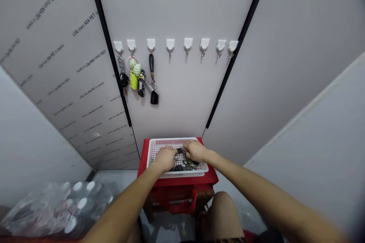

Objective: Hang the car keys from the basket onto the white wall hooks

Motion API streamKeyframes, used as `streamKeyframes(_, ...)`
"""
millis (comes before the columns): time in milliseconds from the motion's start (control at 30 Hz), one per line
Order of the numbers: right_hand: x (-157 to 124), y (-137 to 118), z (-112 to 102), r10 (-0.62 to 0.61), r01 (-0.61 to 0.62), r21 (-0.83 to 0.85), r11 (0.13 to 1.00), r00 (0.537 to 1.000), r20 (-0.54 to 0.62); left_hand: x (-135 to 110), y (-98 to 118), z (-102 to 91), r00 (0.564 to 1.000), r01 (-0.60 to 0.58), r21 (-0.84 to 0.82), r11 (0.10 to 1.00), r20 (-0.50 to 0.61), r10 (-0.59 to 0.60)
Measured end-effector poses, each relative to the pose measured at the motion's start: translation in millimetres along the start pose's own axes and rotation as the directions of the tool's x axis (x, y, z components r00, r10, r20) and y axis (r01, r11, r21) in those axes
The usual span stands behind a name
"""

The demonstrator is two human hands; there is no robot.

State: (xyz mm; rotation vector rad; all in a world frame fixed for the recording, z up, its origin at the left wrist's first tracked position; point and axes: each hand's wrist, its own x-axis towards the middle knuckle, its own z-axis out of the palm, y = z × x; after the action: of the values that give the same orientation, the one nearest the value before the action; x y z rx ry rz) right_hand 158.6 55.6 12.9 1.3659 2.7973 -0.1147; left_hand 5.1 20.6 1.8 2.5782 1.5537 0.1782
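Keys lay in a white plastic basket on a red table, below a grey panelled wall with white hooks. Over the keys, the left hand and right hand curled their fingers downward; any grip was hidden.

Basket keys — partly hidden, too small to tell

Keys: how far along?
Done: the three leftmost white wall hooks hold key bunches. In hand: the left hand and right hand are at the keys in a white plastic basket. Left: five hooks further right are bare, and keys lie in the basket.
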Motion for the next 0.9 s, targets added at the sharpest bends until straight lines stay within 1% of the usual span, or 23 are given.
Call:
streamKeyframes(67,0,5,-4,0.036,-0.034,0.132,0.991,0.999,-0.019,-2,-6,-3.8,0.999,0.031,0.001,1.000,0.025,-0.031)
streamKeyframes(167,0,9,-13,0.083,-0.067,0.354,0.933,0.996,-0.030,-6,-13,-7.8,0.996,0.086,-0.040,0.995,0.044,-0.084)
streamKeyframes(233,1,8,-21,0.097,-0.071,0.482,0.873,0.995,-0.029,-6,-14,-9.0,0.994,0.107,-0.129,0.986,0.024,-0.105)
streamKeyframes(267,1,7,-25,0.103,-0.076,0.536,0.841,0.994,-0.022,-6,-13,-9.3,0.993,0.114,-0.204,0.972,0.001,-0.117)
streamKeyframes(333,2,3,-34,0.109,-0.084,0.621,0.780,0.994,-0.002,-3,-9,-9.9,0.988,0.101,-0.400,0.911,-0.064,-0.138)
streamKeyframes(400,4,-2,-45,0.103,-0.082,0.679,0.730,0.995,0.009,2,-3,-11.1,0.979,0.055,-0.577,0.815,-0.127,-0.156)
streamKeyframes(467,6,-7,-59,0.098,-0.068,0.716,0.695,0.995,-0.001,7,3,-13.5,0.969,0.004,-0.684,0.730,-0.178,-0.171)
streamKeyframes(533,8,-11,-75,0.114,-0.040,0.715,0.698,0.992,-0.055,13,7,-18.5,0.957,-0.028,-0.761,0.648,-0.208,-0.203)
streamKeyframes(567,9,-14,-84,0.131,-0.016,0.688,0.726,0.985,-0.115,17,8,-22.5,0.952,-0.041,-0.801,0.598,-0.214,-0.221)
streamKeyframes(600,10,-16,-94,0.146,0.015,0.641,0.767,0.970,-0.196,20,8,-28.0,0.946,-0.055,-0.836,0.546,-0.219,-0.240)
streamKeyframes(633,12,-19,-104,0.153,0.046,0.582,0.812,0.945,-0.289,24,7,-35.2,0.937,-0.066,-0.862,0.502,-0.226,-0.266)
streamKeyframes(667,13,-21,-114,0.147,0.078,0.517,0.852,0.913,-0.380,28,5,-44.2,0.921,-0.077,-0.875,0.478,-0.246,-0.303)
streamKeyframes(700,14,-24,-123,0.129,0.108,0.458,0.882,0.880,-0.456,31,2,-54.7,0.893,-0.089,-0.876,0.473,-0.281,-0.353)
streamKeyframes(733,16,-28,-132,0.109,0.135,0.418,0.898,0.854,-0.509,33,0,-66.4,0.856,-0.104,-0.872,0.479,-0.323,-0.403)
streamKeyframes(767,18,-31,-140,0.097,0.153,0.405,0.901,0.840,-0.533,35,-2,-78.7,0.819,-0.122,-0.867,0.482,-0.363,-0.445)
streamKeyframes(800,20,-33,-147,0.100,0.162,0.416,0.895,0.836,-0.539,36,-4,-91.0,0.791,-0.147,-0.869,0.473,-0.391,-0.471)
streamKeyframes(833,23,-36,-153,0.119,0.163,0.450,0.878,0.836,-0.535,36,-5,-102.6,0.780,-0.184,-0.876,0.445,-0.406,-0.477)
streamKeyframes(867,27,-38,-159,0.154,0.157,0.499,0.852,0.836,-0.526,36,-5,-113.0,0.785,-0.228,-0.887,0.401,-0.411,-0.463)
streamKeyframes(900,31,-40,-165,0.199,0.148,0.557,0.817,0.835,-0.514,35,-5,-121.9,0.800,-0.265,-0.898,0.352,-0.409,-0.439)
